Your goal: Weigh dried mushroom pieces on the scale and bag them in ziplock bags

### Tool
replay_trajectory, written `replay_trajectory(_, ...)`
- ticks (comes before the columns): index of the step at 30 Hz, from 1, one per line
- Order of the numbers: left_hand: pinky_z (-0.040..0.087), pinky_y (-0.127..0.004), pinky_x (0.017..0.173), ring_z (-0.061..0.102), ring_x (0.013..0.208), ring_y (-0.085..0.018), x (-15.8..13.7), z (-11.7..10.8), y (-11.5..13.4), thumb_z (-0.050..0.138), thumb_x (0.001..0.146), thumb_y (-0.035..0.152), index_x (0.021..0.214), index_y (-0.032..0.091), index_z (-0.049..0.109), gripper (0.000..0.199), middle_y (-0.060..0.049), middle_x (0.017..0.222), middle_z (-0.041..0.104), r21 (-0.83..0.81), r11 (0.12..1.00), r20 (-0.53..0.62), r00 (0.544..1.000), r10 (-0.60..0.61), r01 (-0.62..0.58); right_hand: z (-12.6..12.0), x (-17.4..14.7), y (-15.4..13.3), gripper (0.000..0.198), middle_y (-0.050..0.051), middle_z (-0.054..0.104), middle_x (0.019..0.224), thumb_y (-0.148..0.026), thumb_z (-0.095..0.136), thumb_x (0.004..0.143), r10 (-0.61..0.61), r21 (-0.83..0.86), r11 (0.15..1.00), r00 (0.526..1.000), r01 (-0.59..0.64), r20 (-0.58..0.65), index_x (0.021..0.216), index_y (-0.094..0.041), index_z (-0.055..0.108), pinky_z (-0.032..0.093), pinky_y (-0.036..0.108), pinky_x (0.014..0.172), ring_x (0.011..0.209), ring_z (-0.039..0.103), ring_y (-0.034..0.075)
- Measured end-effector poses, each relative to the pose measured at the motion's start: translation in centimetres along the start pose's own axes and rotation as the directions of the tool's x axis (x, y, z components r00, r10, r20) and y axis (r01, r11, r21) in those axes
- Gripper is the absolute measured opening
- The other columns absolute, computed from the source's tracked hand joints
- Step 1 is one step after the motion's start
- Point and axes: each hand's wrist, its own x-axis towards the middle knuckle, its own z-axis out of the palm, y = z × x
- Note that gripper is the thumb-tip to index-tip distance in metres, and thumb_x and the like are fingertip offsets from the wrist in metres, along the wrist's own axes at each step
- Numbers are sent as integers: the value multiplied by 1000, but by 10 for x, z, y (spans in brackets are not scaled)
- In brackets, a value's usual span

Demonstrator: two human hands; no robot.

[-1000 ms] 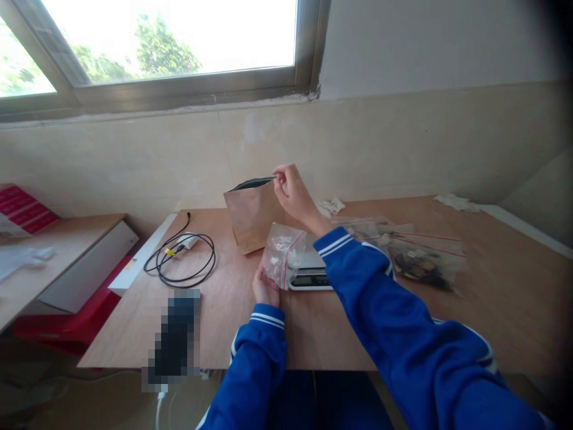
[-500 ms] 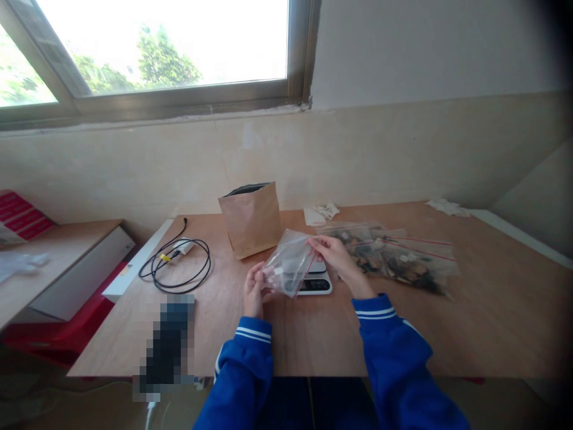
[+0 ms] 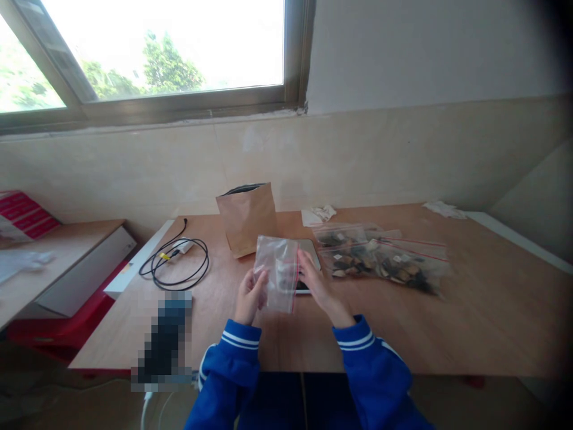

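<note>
A clear zip bag (image 3: 278,269) with a red strip along its right edge is held up over the table between my hands; it looks flat. My left hand (image 3: 251,292) is closed on its left side, thumb on the front. At the red-strip edge is my right hand (image 3: 313,280), its fingers gripping the bag there. Behind the bag lies a white kitchen scale (image 3: 308,246), partly hidden. An upright brown paper pouch (image 3: 247,220) stands behind and left, its top open. To the right lie several filled zip bags (image 3: 353,263) holding dark and tan dried pieces.
A coiled black cable (image 3: 154,269) with a white adapter lies at the left, behind a pixelated dark device (image 3: 165,340). Crumpled tissue (image 3: 324,212) sits at the back, more white paper (image 3: 444,209) at the back right. Another table (image 3: 89,239) and a red stool (image 3: 49,334) are far left.
The zip bag has swung upright and moved slightly left and toward me. My right hand has slid down and left along its red-strip edge. The view has shifted a little.
</note>
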Motion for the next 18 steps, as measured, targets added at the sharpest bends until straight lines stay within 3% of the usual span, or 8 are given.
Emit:
replay_trajectory(3, 30, -16, 34, 43, 37, -5, 4, -5, 1, 80, 64, 39, 78, 15, 61, 33, 5, 52, 52, -4, 996, -187, 979, 85, -87, 6, -2, 11, 47, -2, 63, 73, -54, 66, 73, 52, 40, 998, 997, -55, 64, 106, -25, 51, 45, 26, 47, 57, 61, 16)
replay_trajectory(5, 34, -17, 37, 45, 38, -6, 8, -15, 0, 78, 65, 44, 86, 16, 59, 40, 5, 55, 54, 5, 995, -308, 947, 95, -98, 6, -1, 11, 48, -5, 61, 69, -46, 74, 65, 16, 41, 999, 1000, -16, 10, 101, -24, 51, 42, 24, 43, 48, 56, 13)
replay_trajectory(8, 38, -21, 41, 47, 39, -10, 13, -34, -2, 76, 63, 49, 90, 17, 57, 47, 6, 55, 52, 65, 998, -391, 919, 48, -25, -1, 0, 1, 44, -6, 59, 65, -42, 73, 63, -35, 60, 997, 990, 43, -133, 96, -22, 52, 41, 24, 42, 41, 51, 10)
replay_trajectory(10, 46, -27, 54, 60, 58, -18, 16, -43, -6, 76, 64, 45, 85, 16, 58, 39, -1, 62, 56, 228, 972, -430, 902, 44, 62, -8, -2, -12, 39, -5, 60, 66, -43, 71, 65, -74, 67, 994, 981, 87, -180, 94, -22, 54, 43, 26, 44, 43, 52, 10)
replay_trajectory(13, 45, -49, 87, 56, 110, -39, 19, -44, -13, 72, 66, 41, 91, 14, 62, 38, -19, 100, 63, 654, 726, -485, 855, 186, 213, -19, -16, -43, 32, 0, 62, 73, -47, 65, 73, -173, 28, 983, 966, 182, -194, 94, -25, 57, 47, 29, 47, 54, 57, 14)
replay_trajectory(15, 32, -62, 99, 40, 127, -47, 19, -37, -11, 68, 70, 44, 110, 9, 59, 53, -29, 128, 49, 809, 518, -471, 834, 286, 279, -26, -33, -75, 26, 4, 64, 82, -48, 59, 79, -272, -52, 962, 936, 267, -225, 96, -28, 60, 52, 34, 53, 65, 62, 19)
replay_trajectory(16, 26, -66, 101, 35, 130, -49, 18, -34, -6, 66, 73, 45, 120, 8, 55, 61, -31, 137, 41, 838, 468, -456, 829, 324, 279, -30, -44, -93, 23, 6, 65, 89, -48, 57, 81, -332, -100, 943, 912, 317, -242, 97, -31, 61, 54, 37, 57, 74, 64, 22)
replay_trajectory(18, 23, -68, 103, 33, 133, -48, 13, -29, 14, 60, 79, 45, 132, 7, 47, 67, -30, 143, 34, 856, 476, -415, 815, 405, 199, -41, -67, -132, 19, 8, 65, 108, -46, 54, 85, -475, -172, 880, 834, 443, -280, 98, -37, 65, 56, 42, 70, 96, 64, 25)
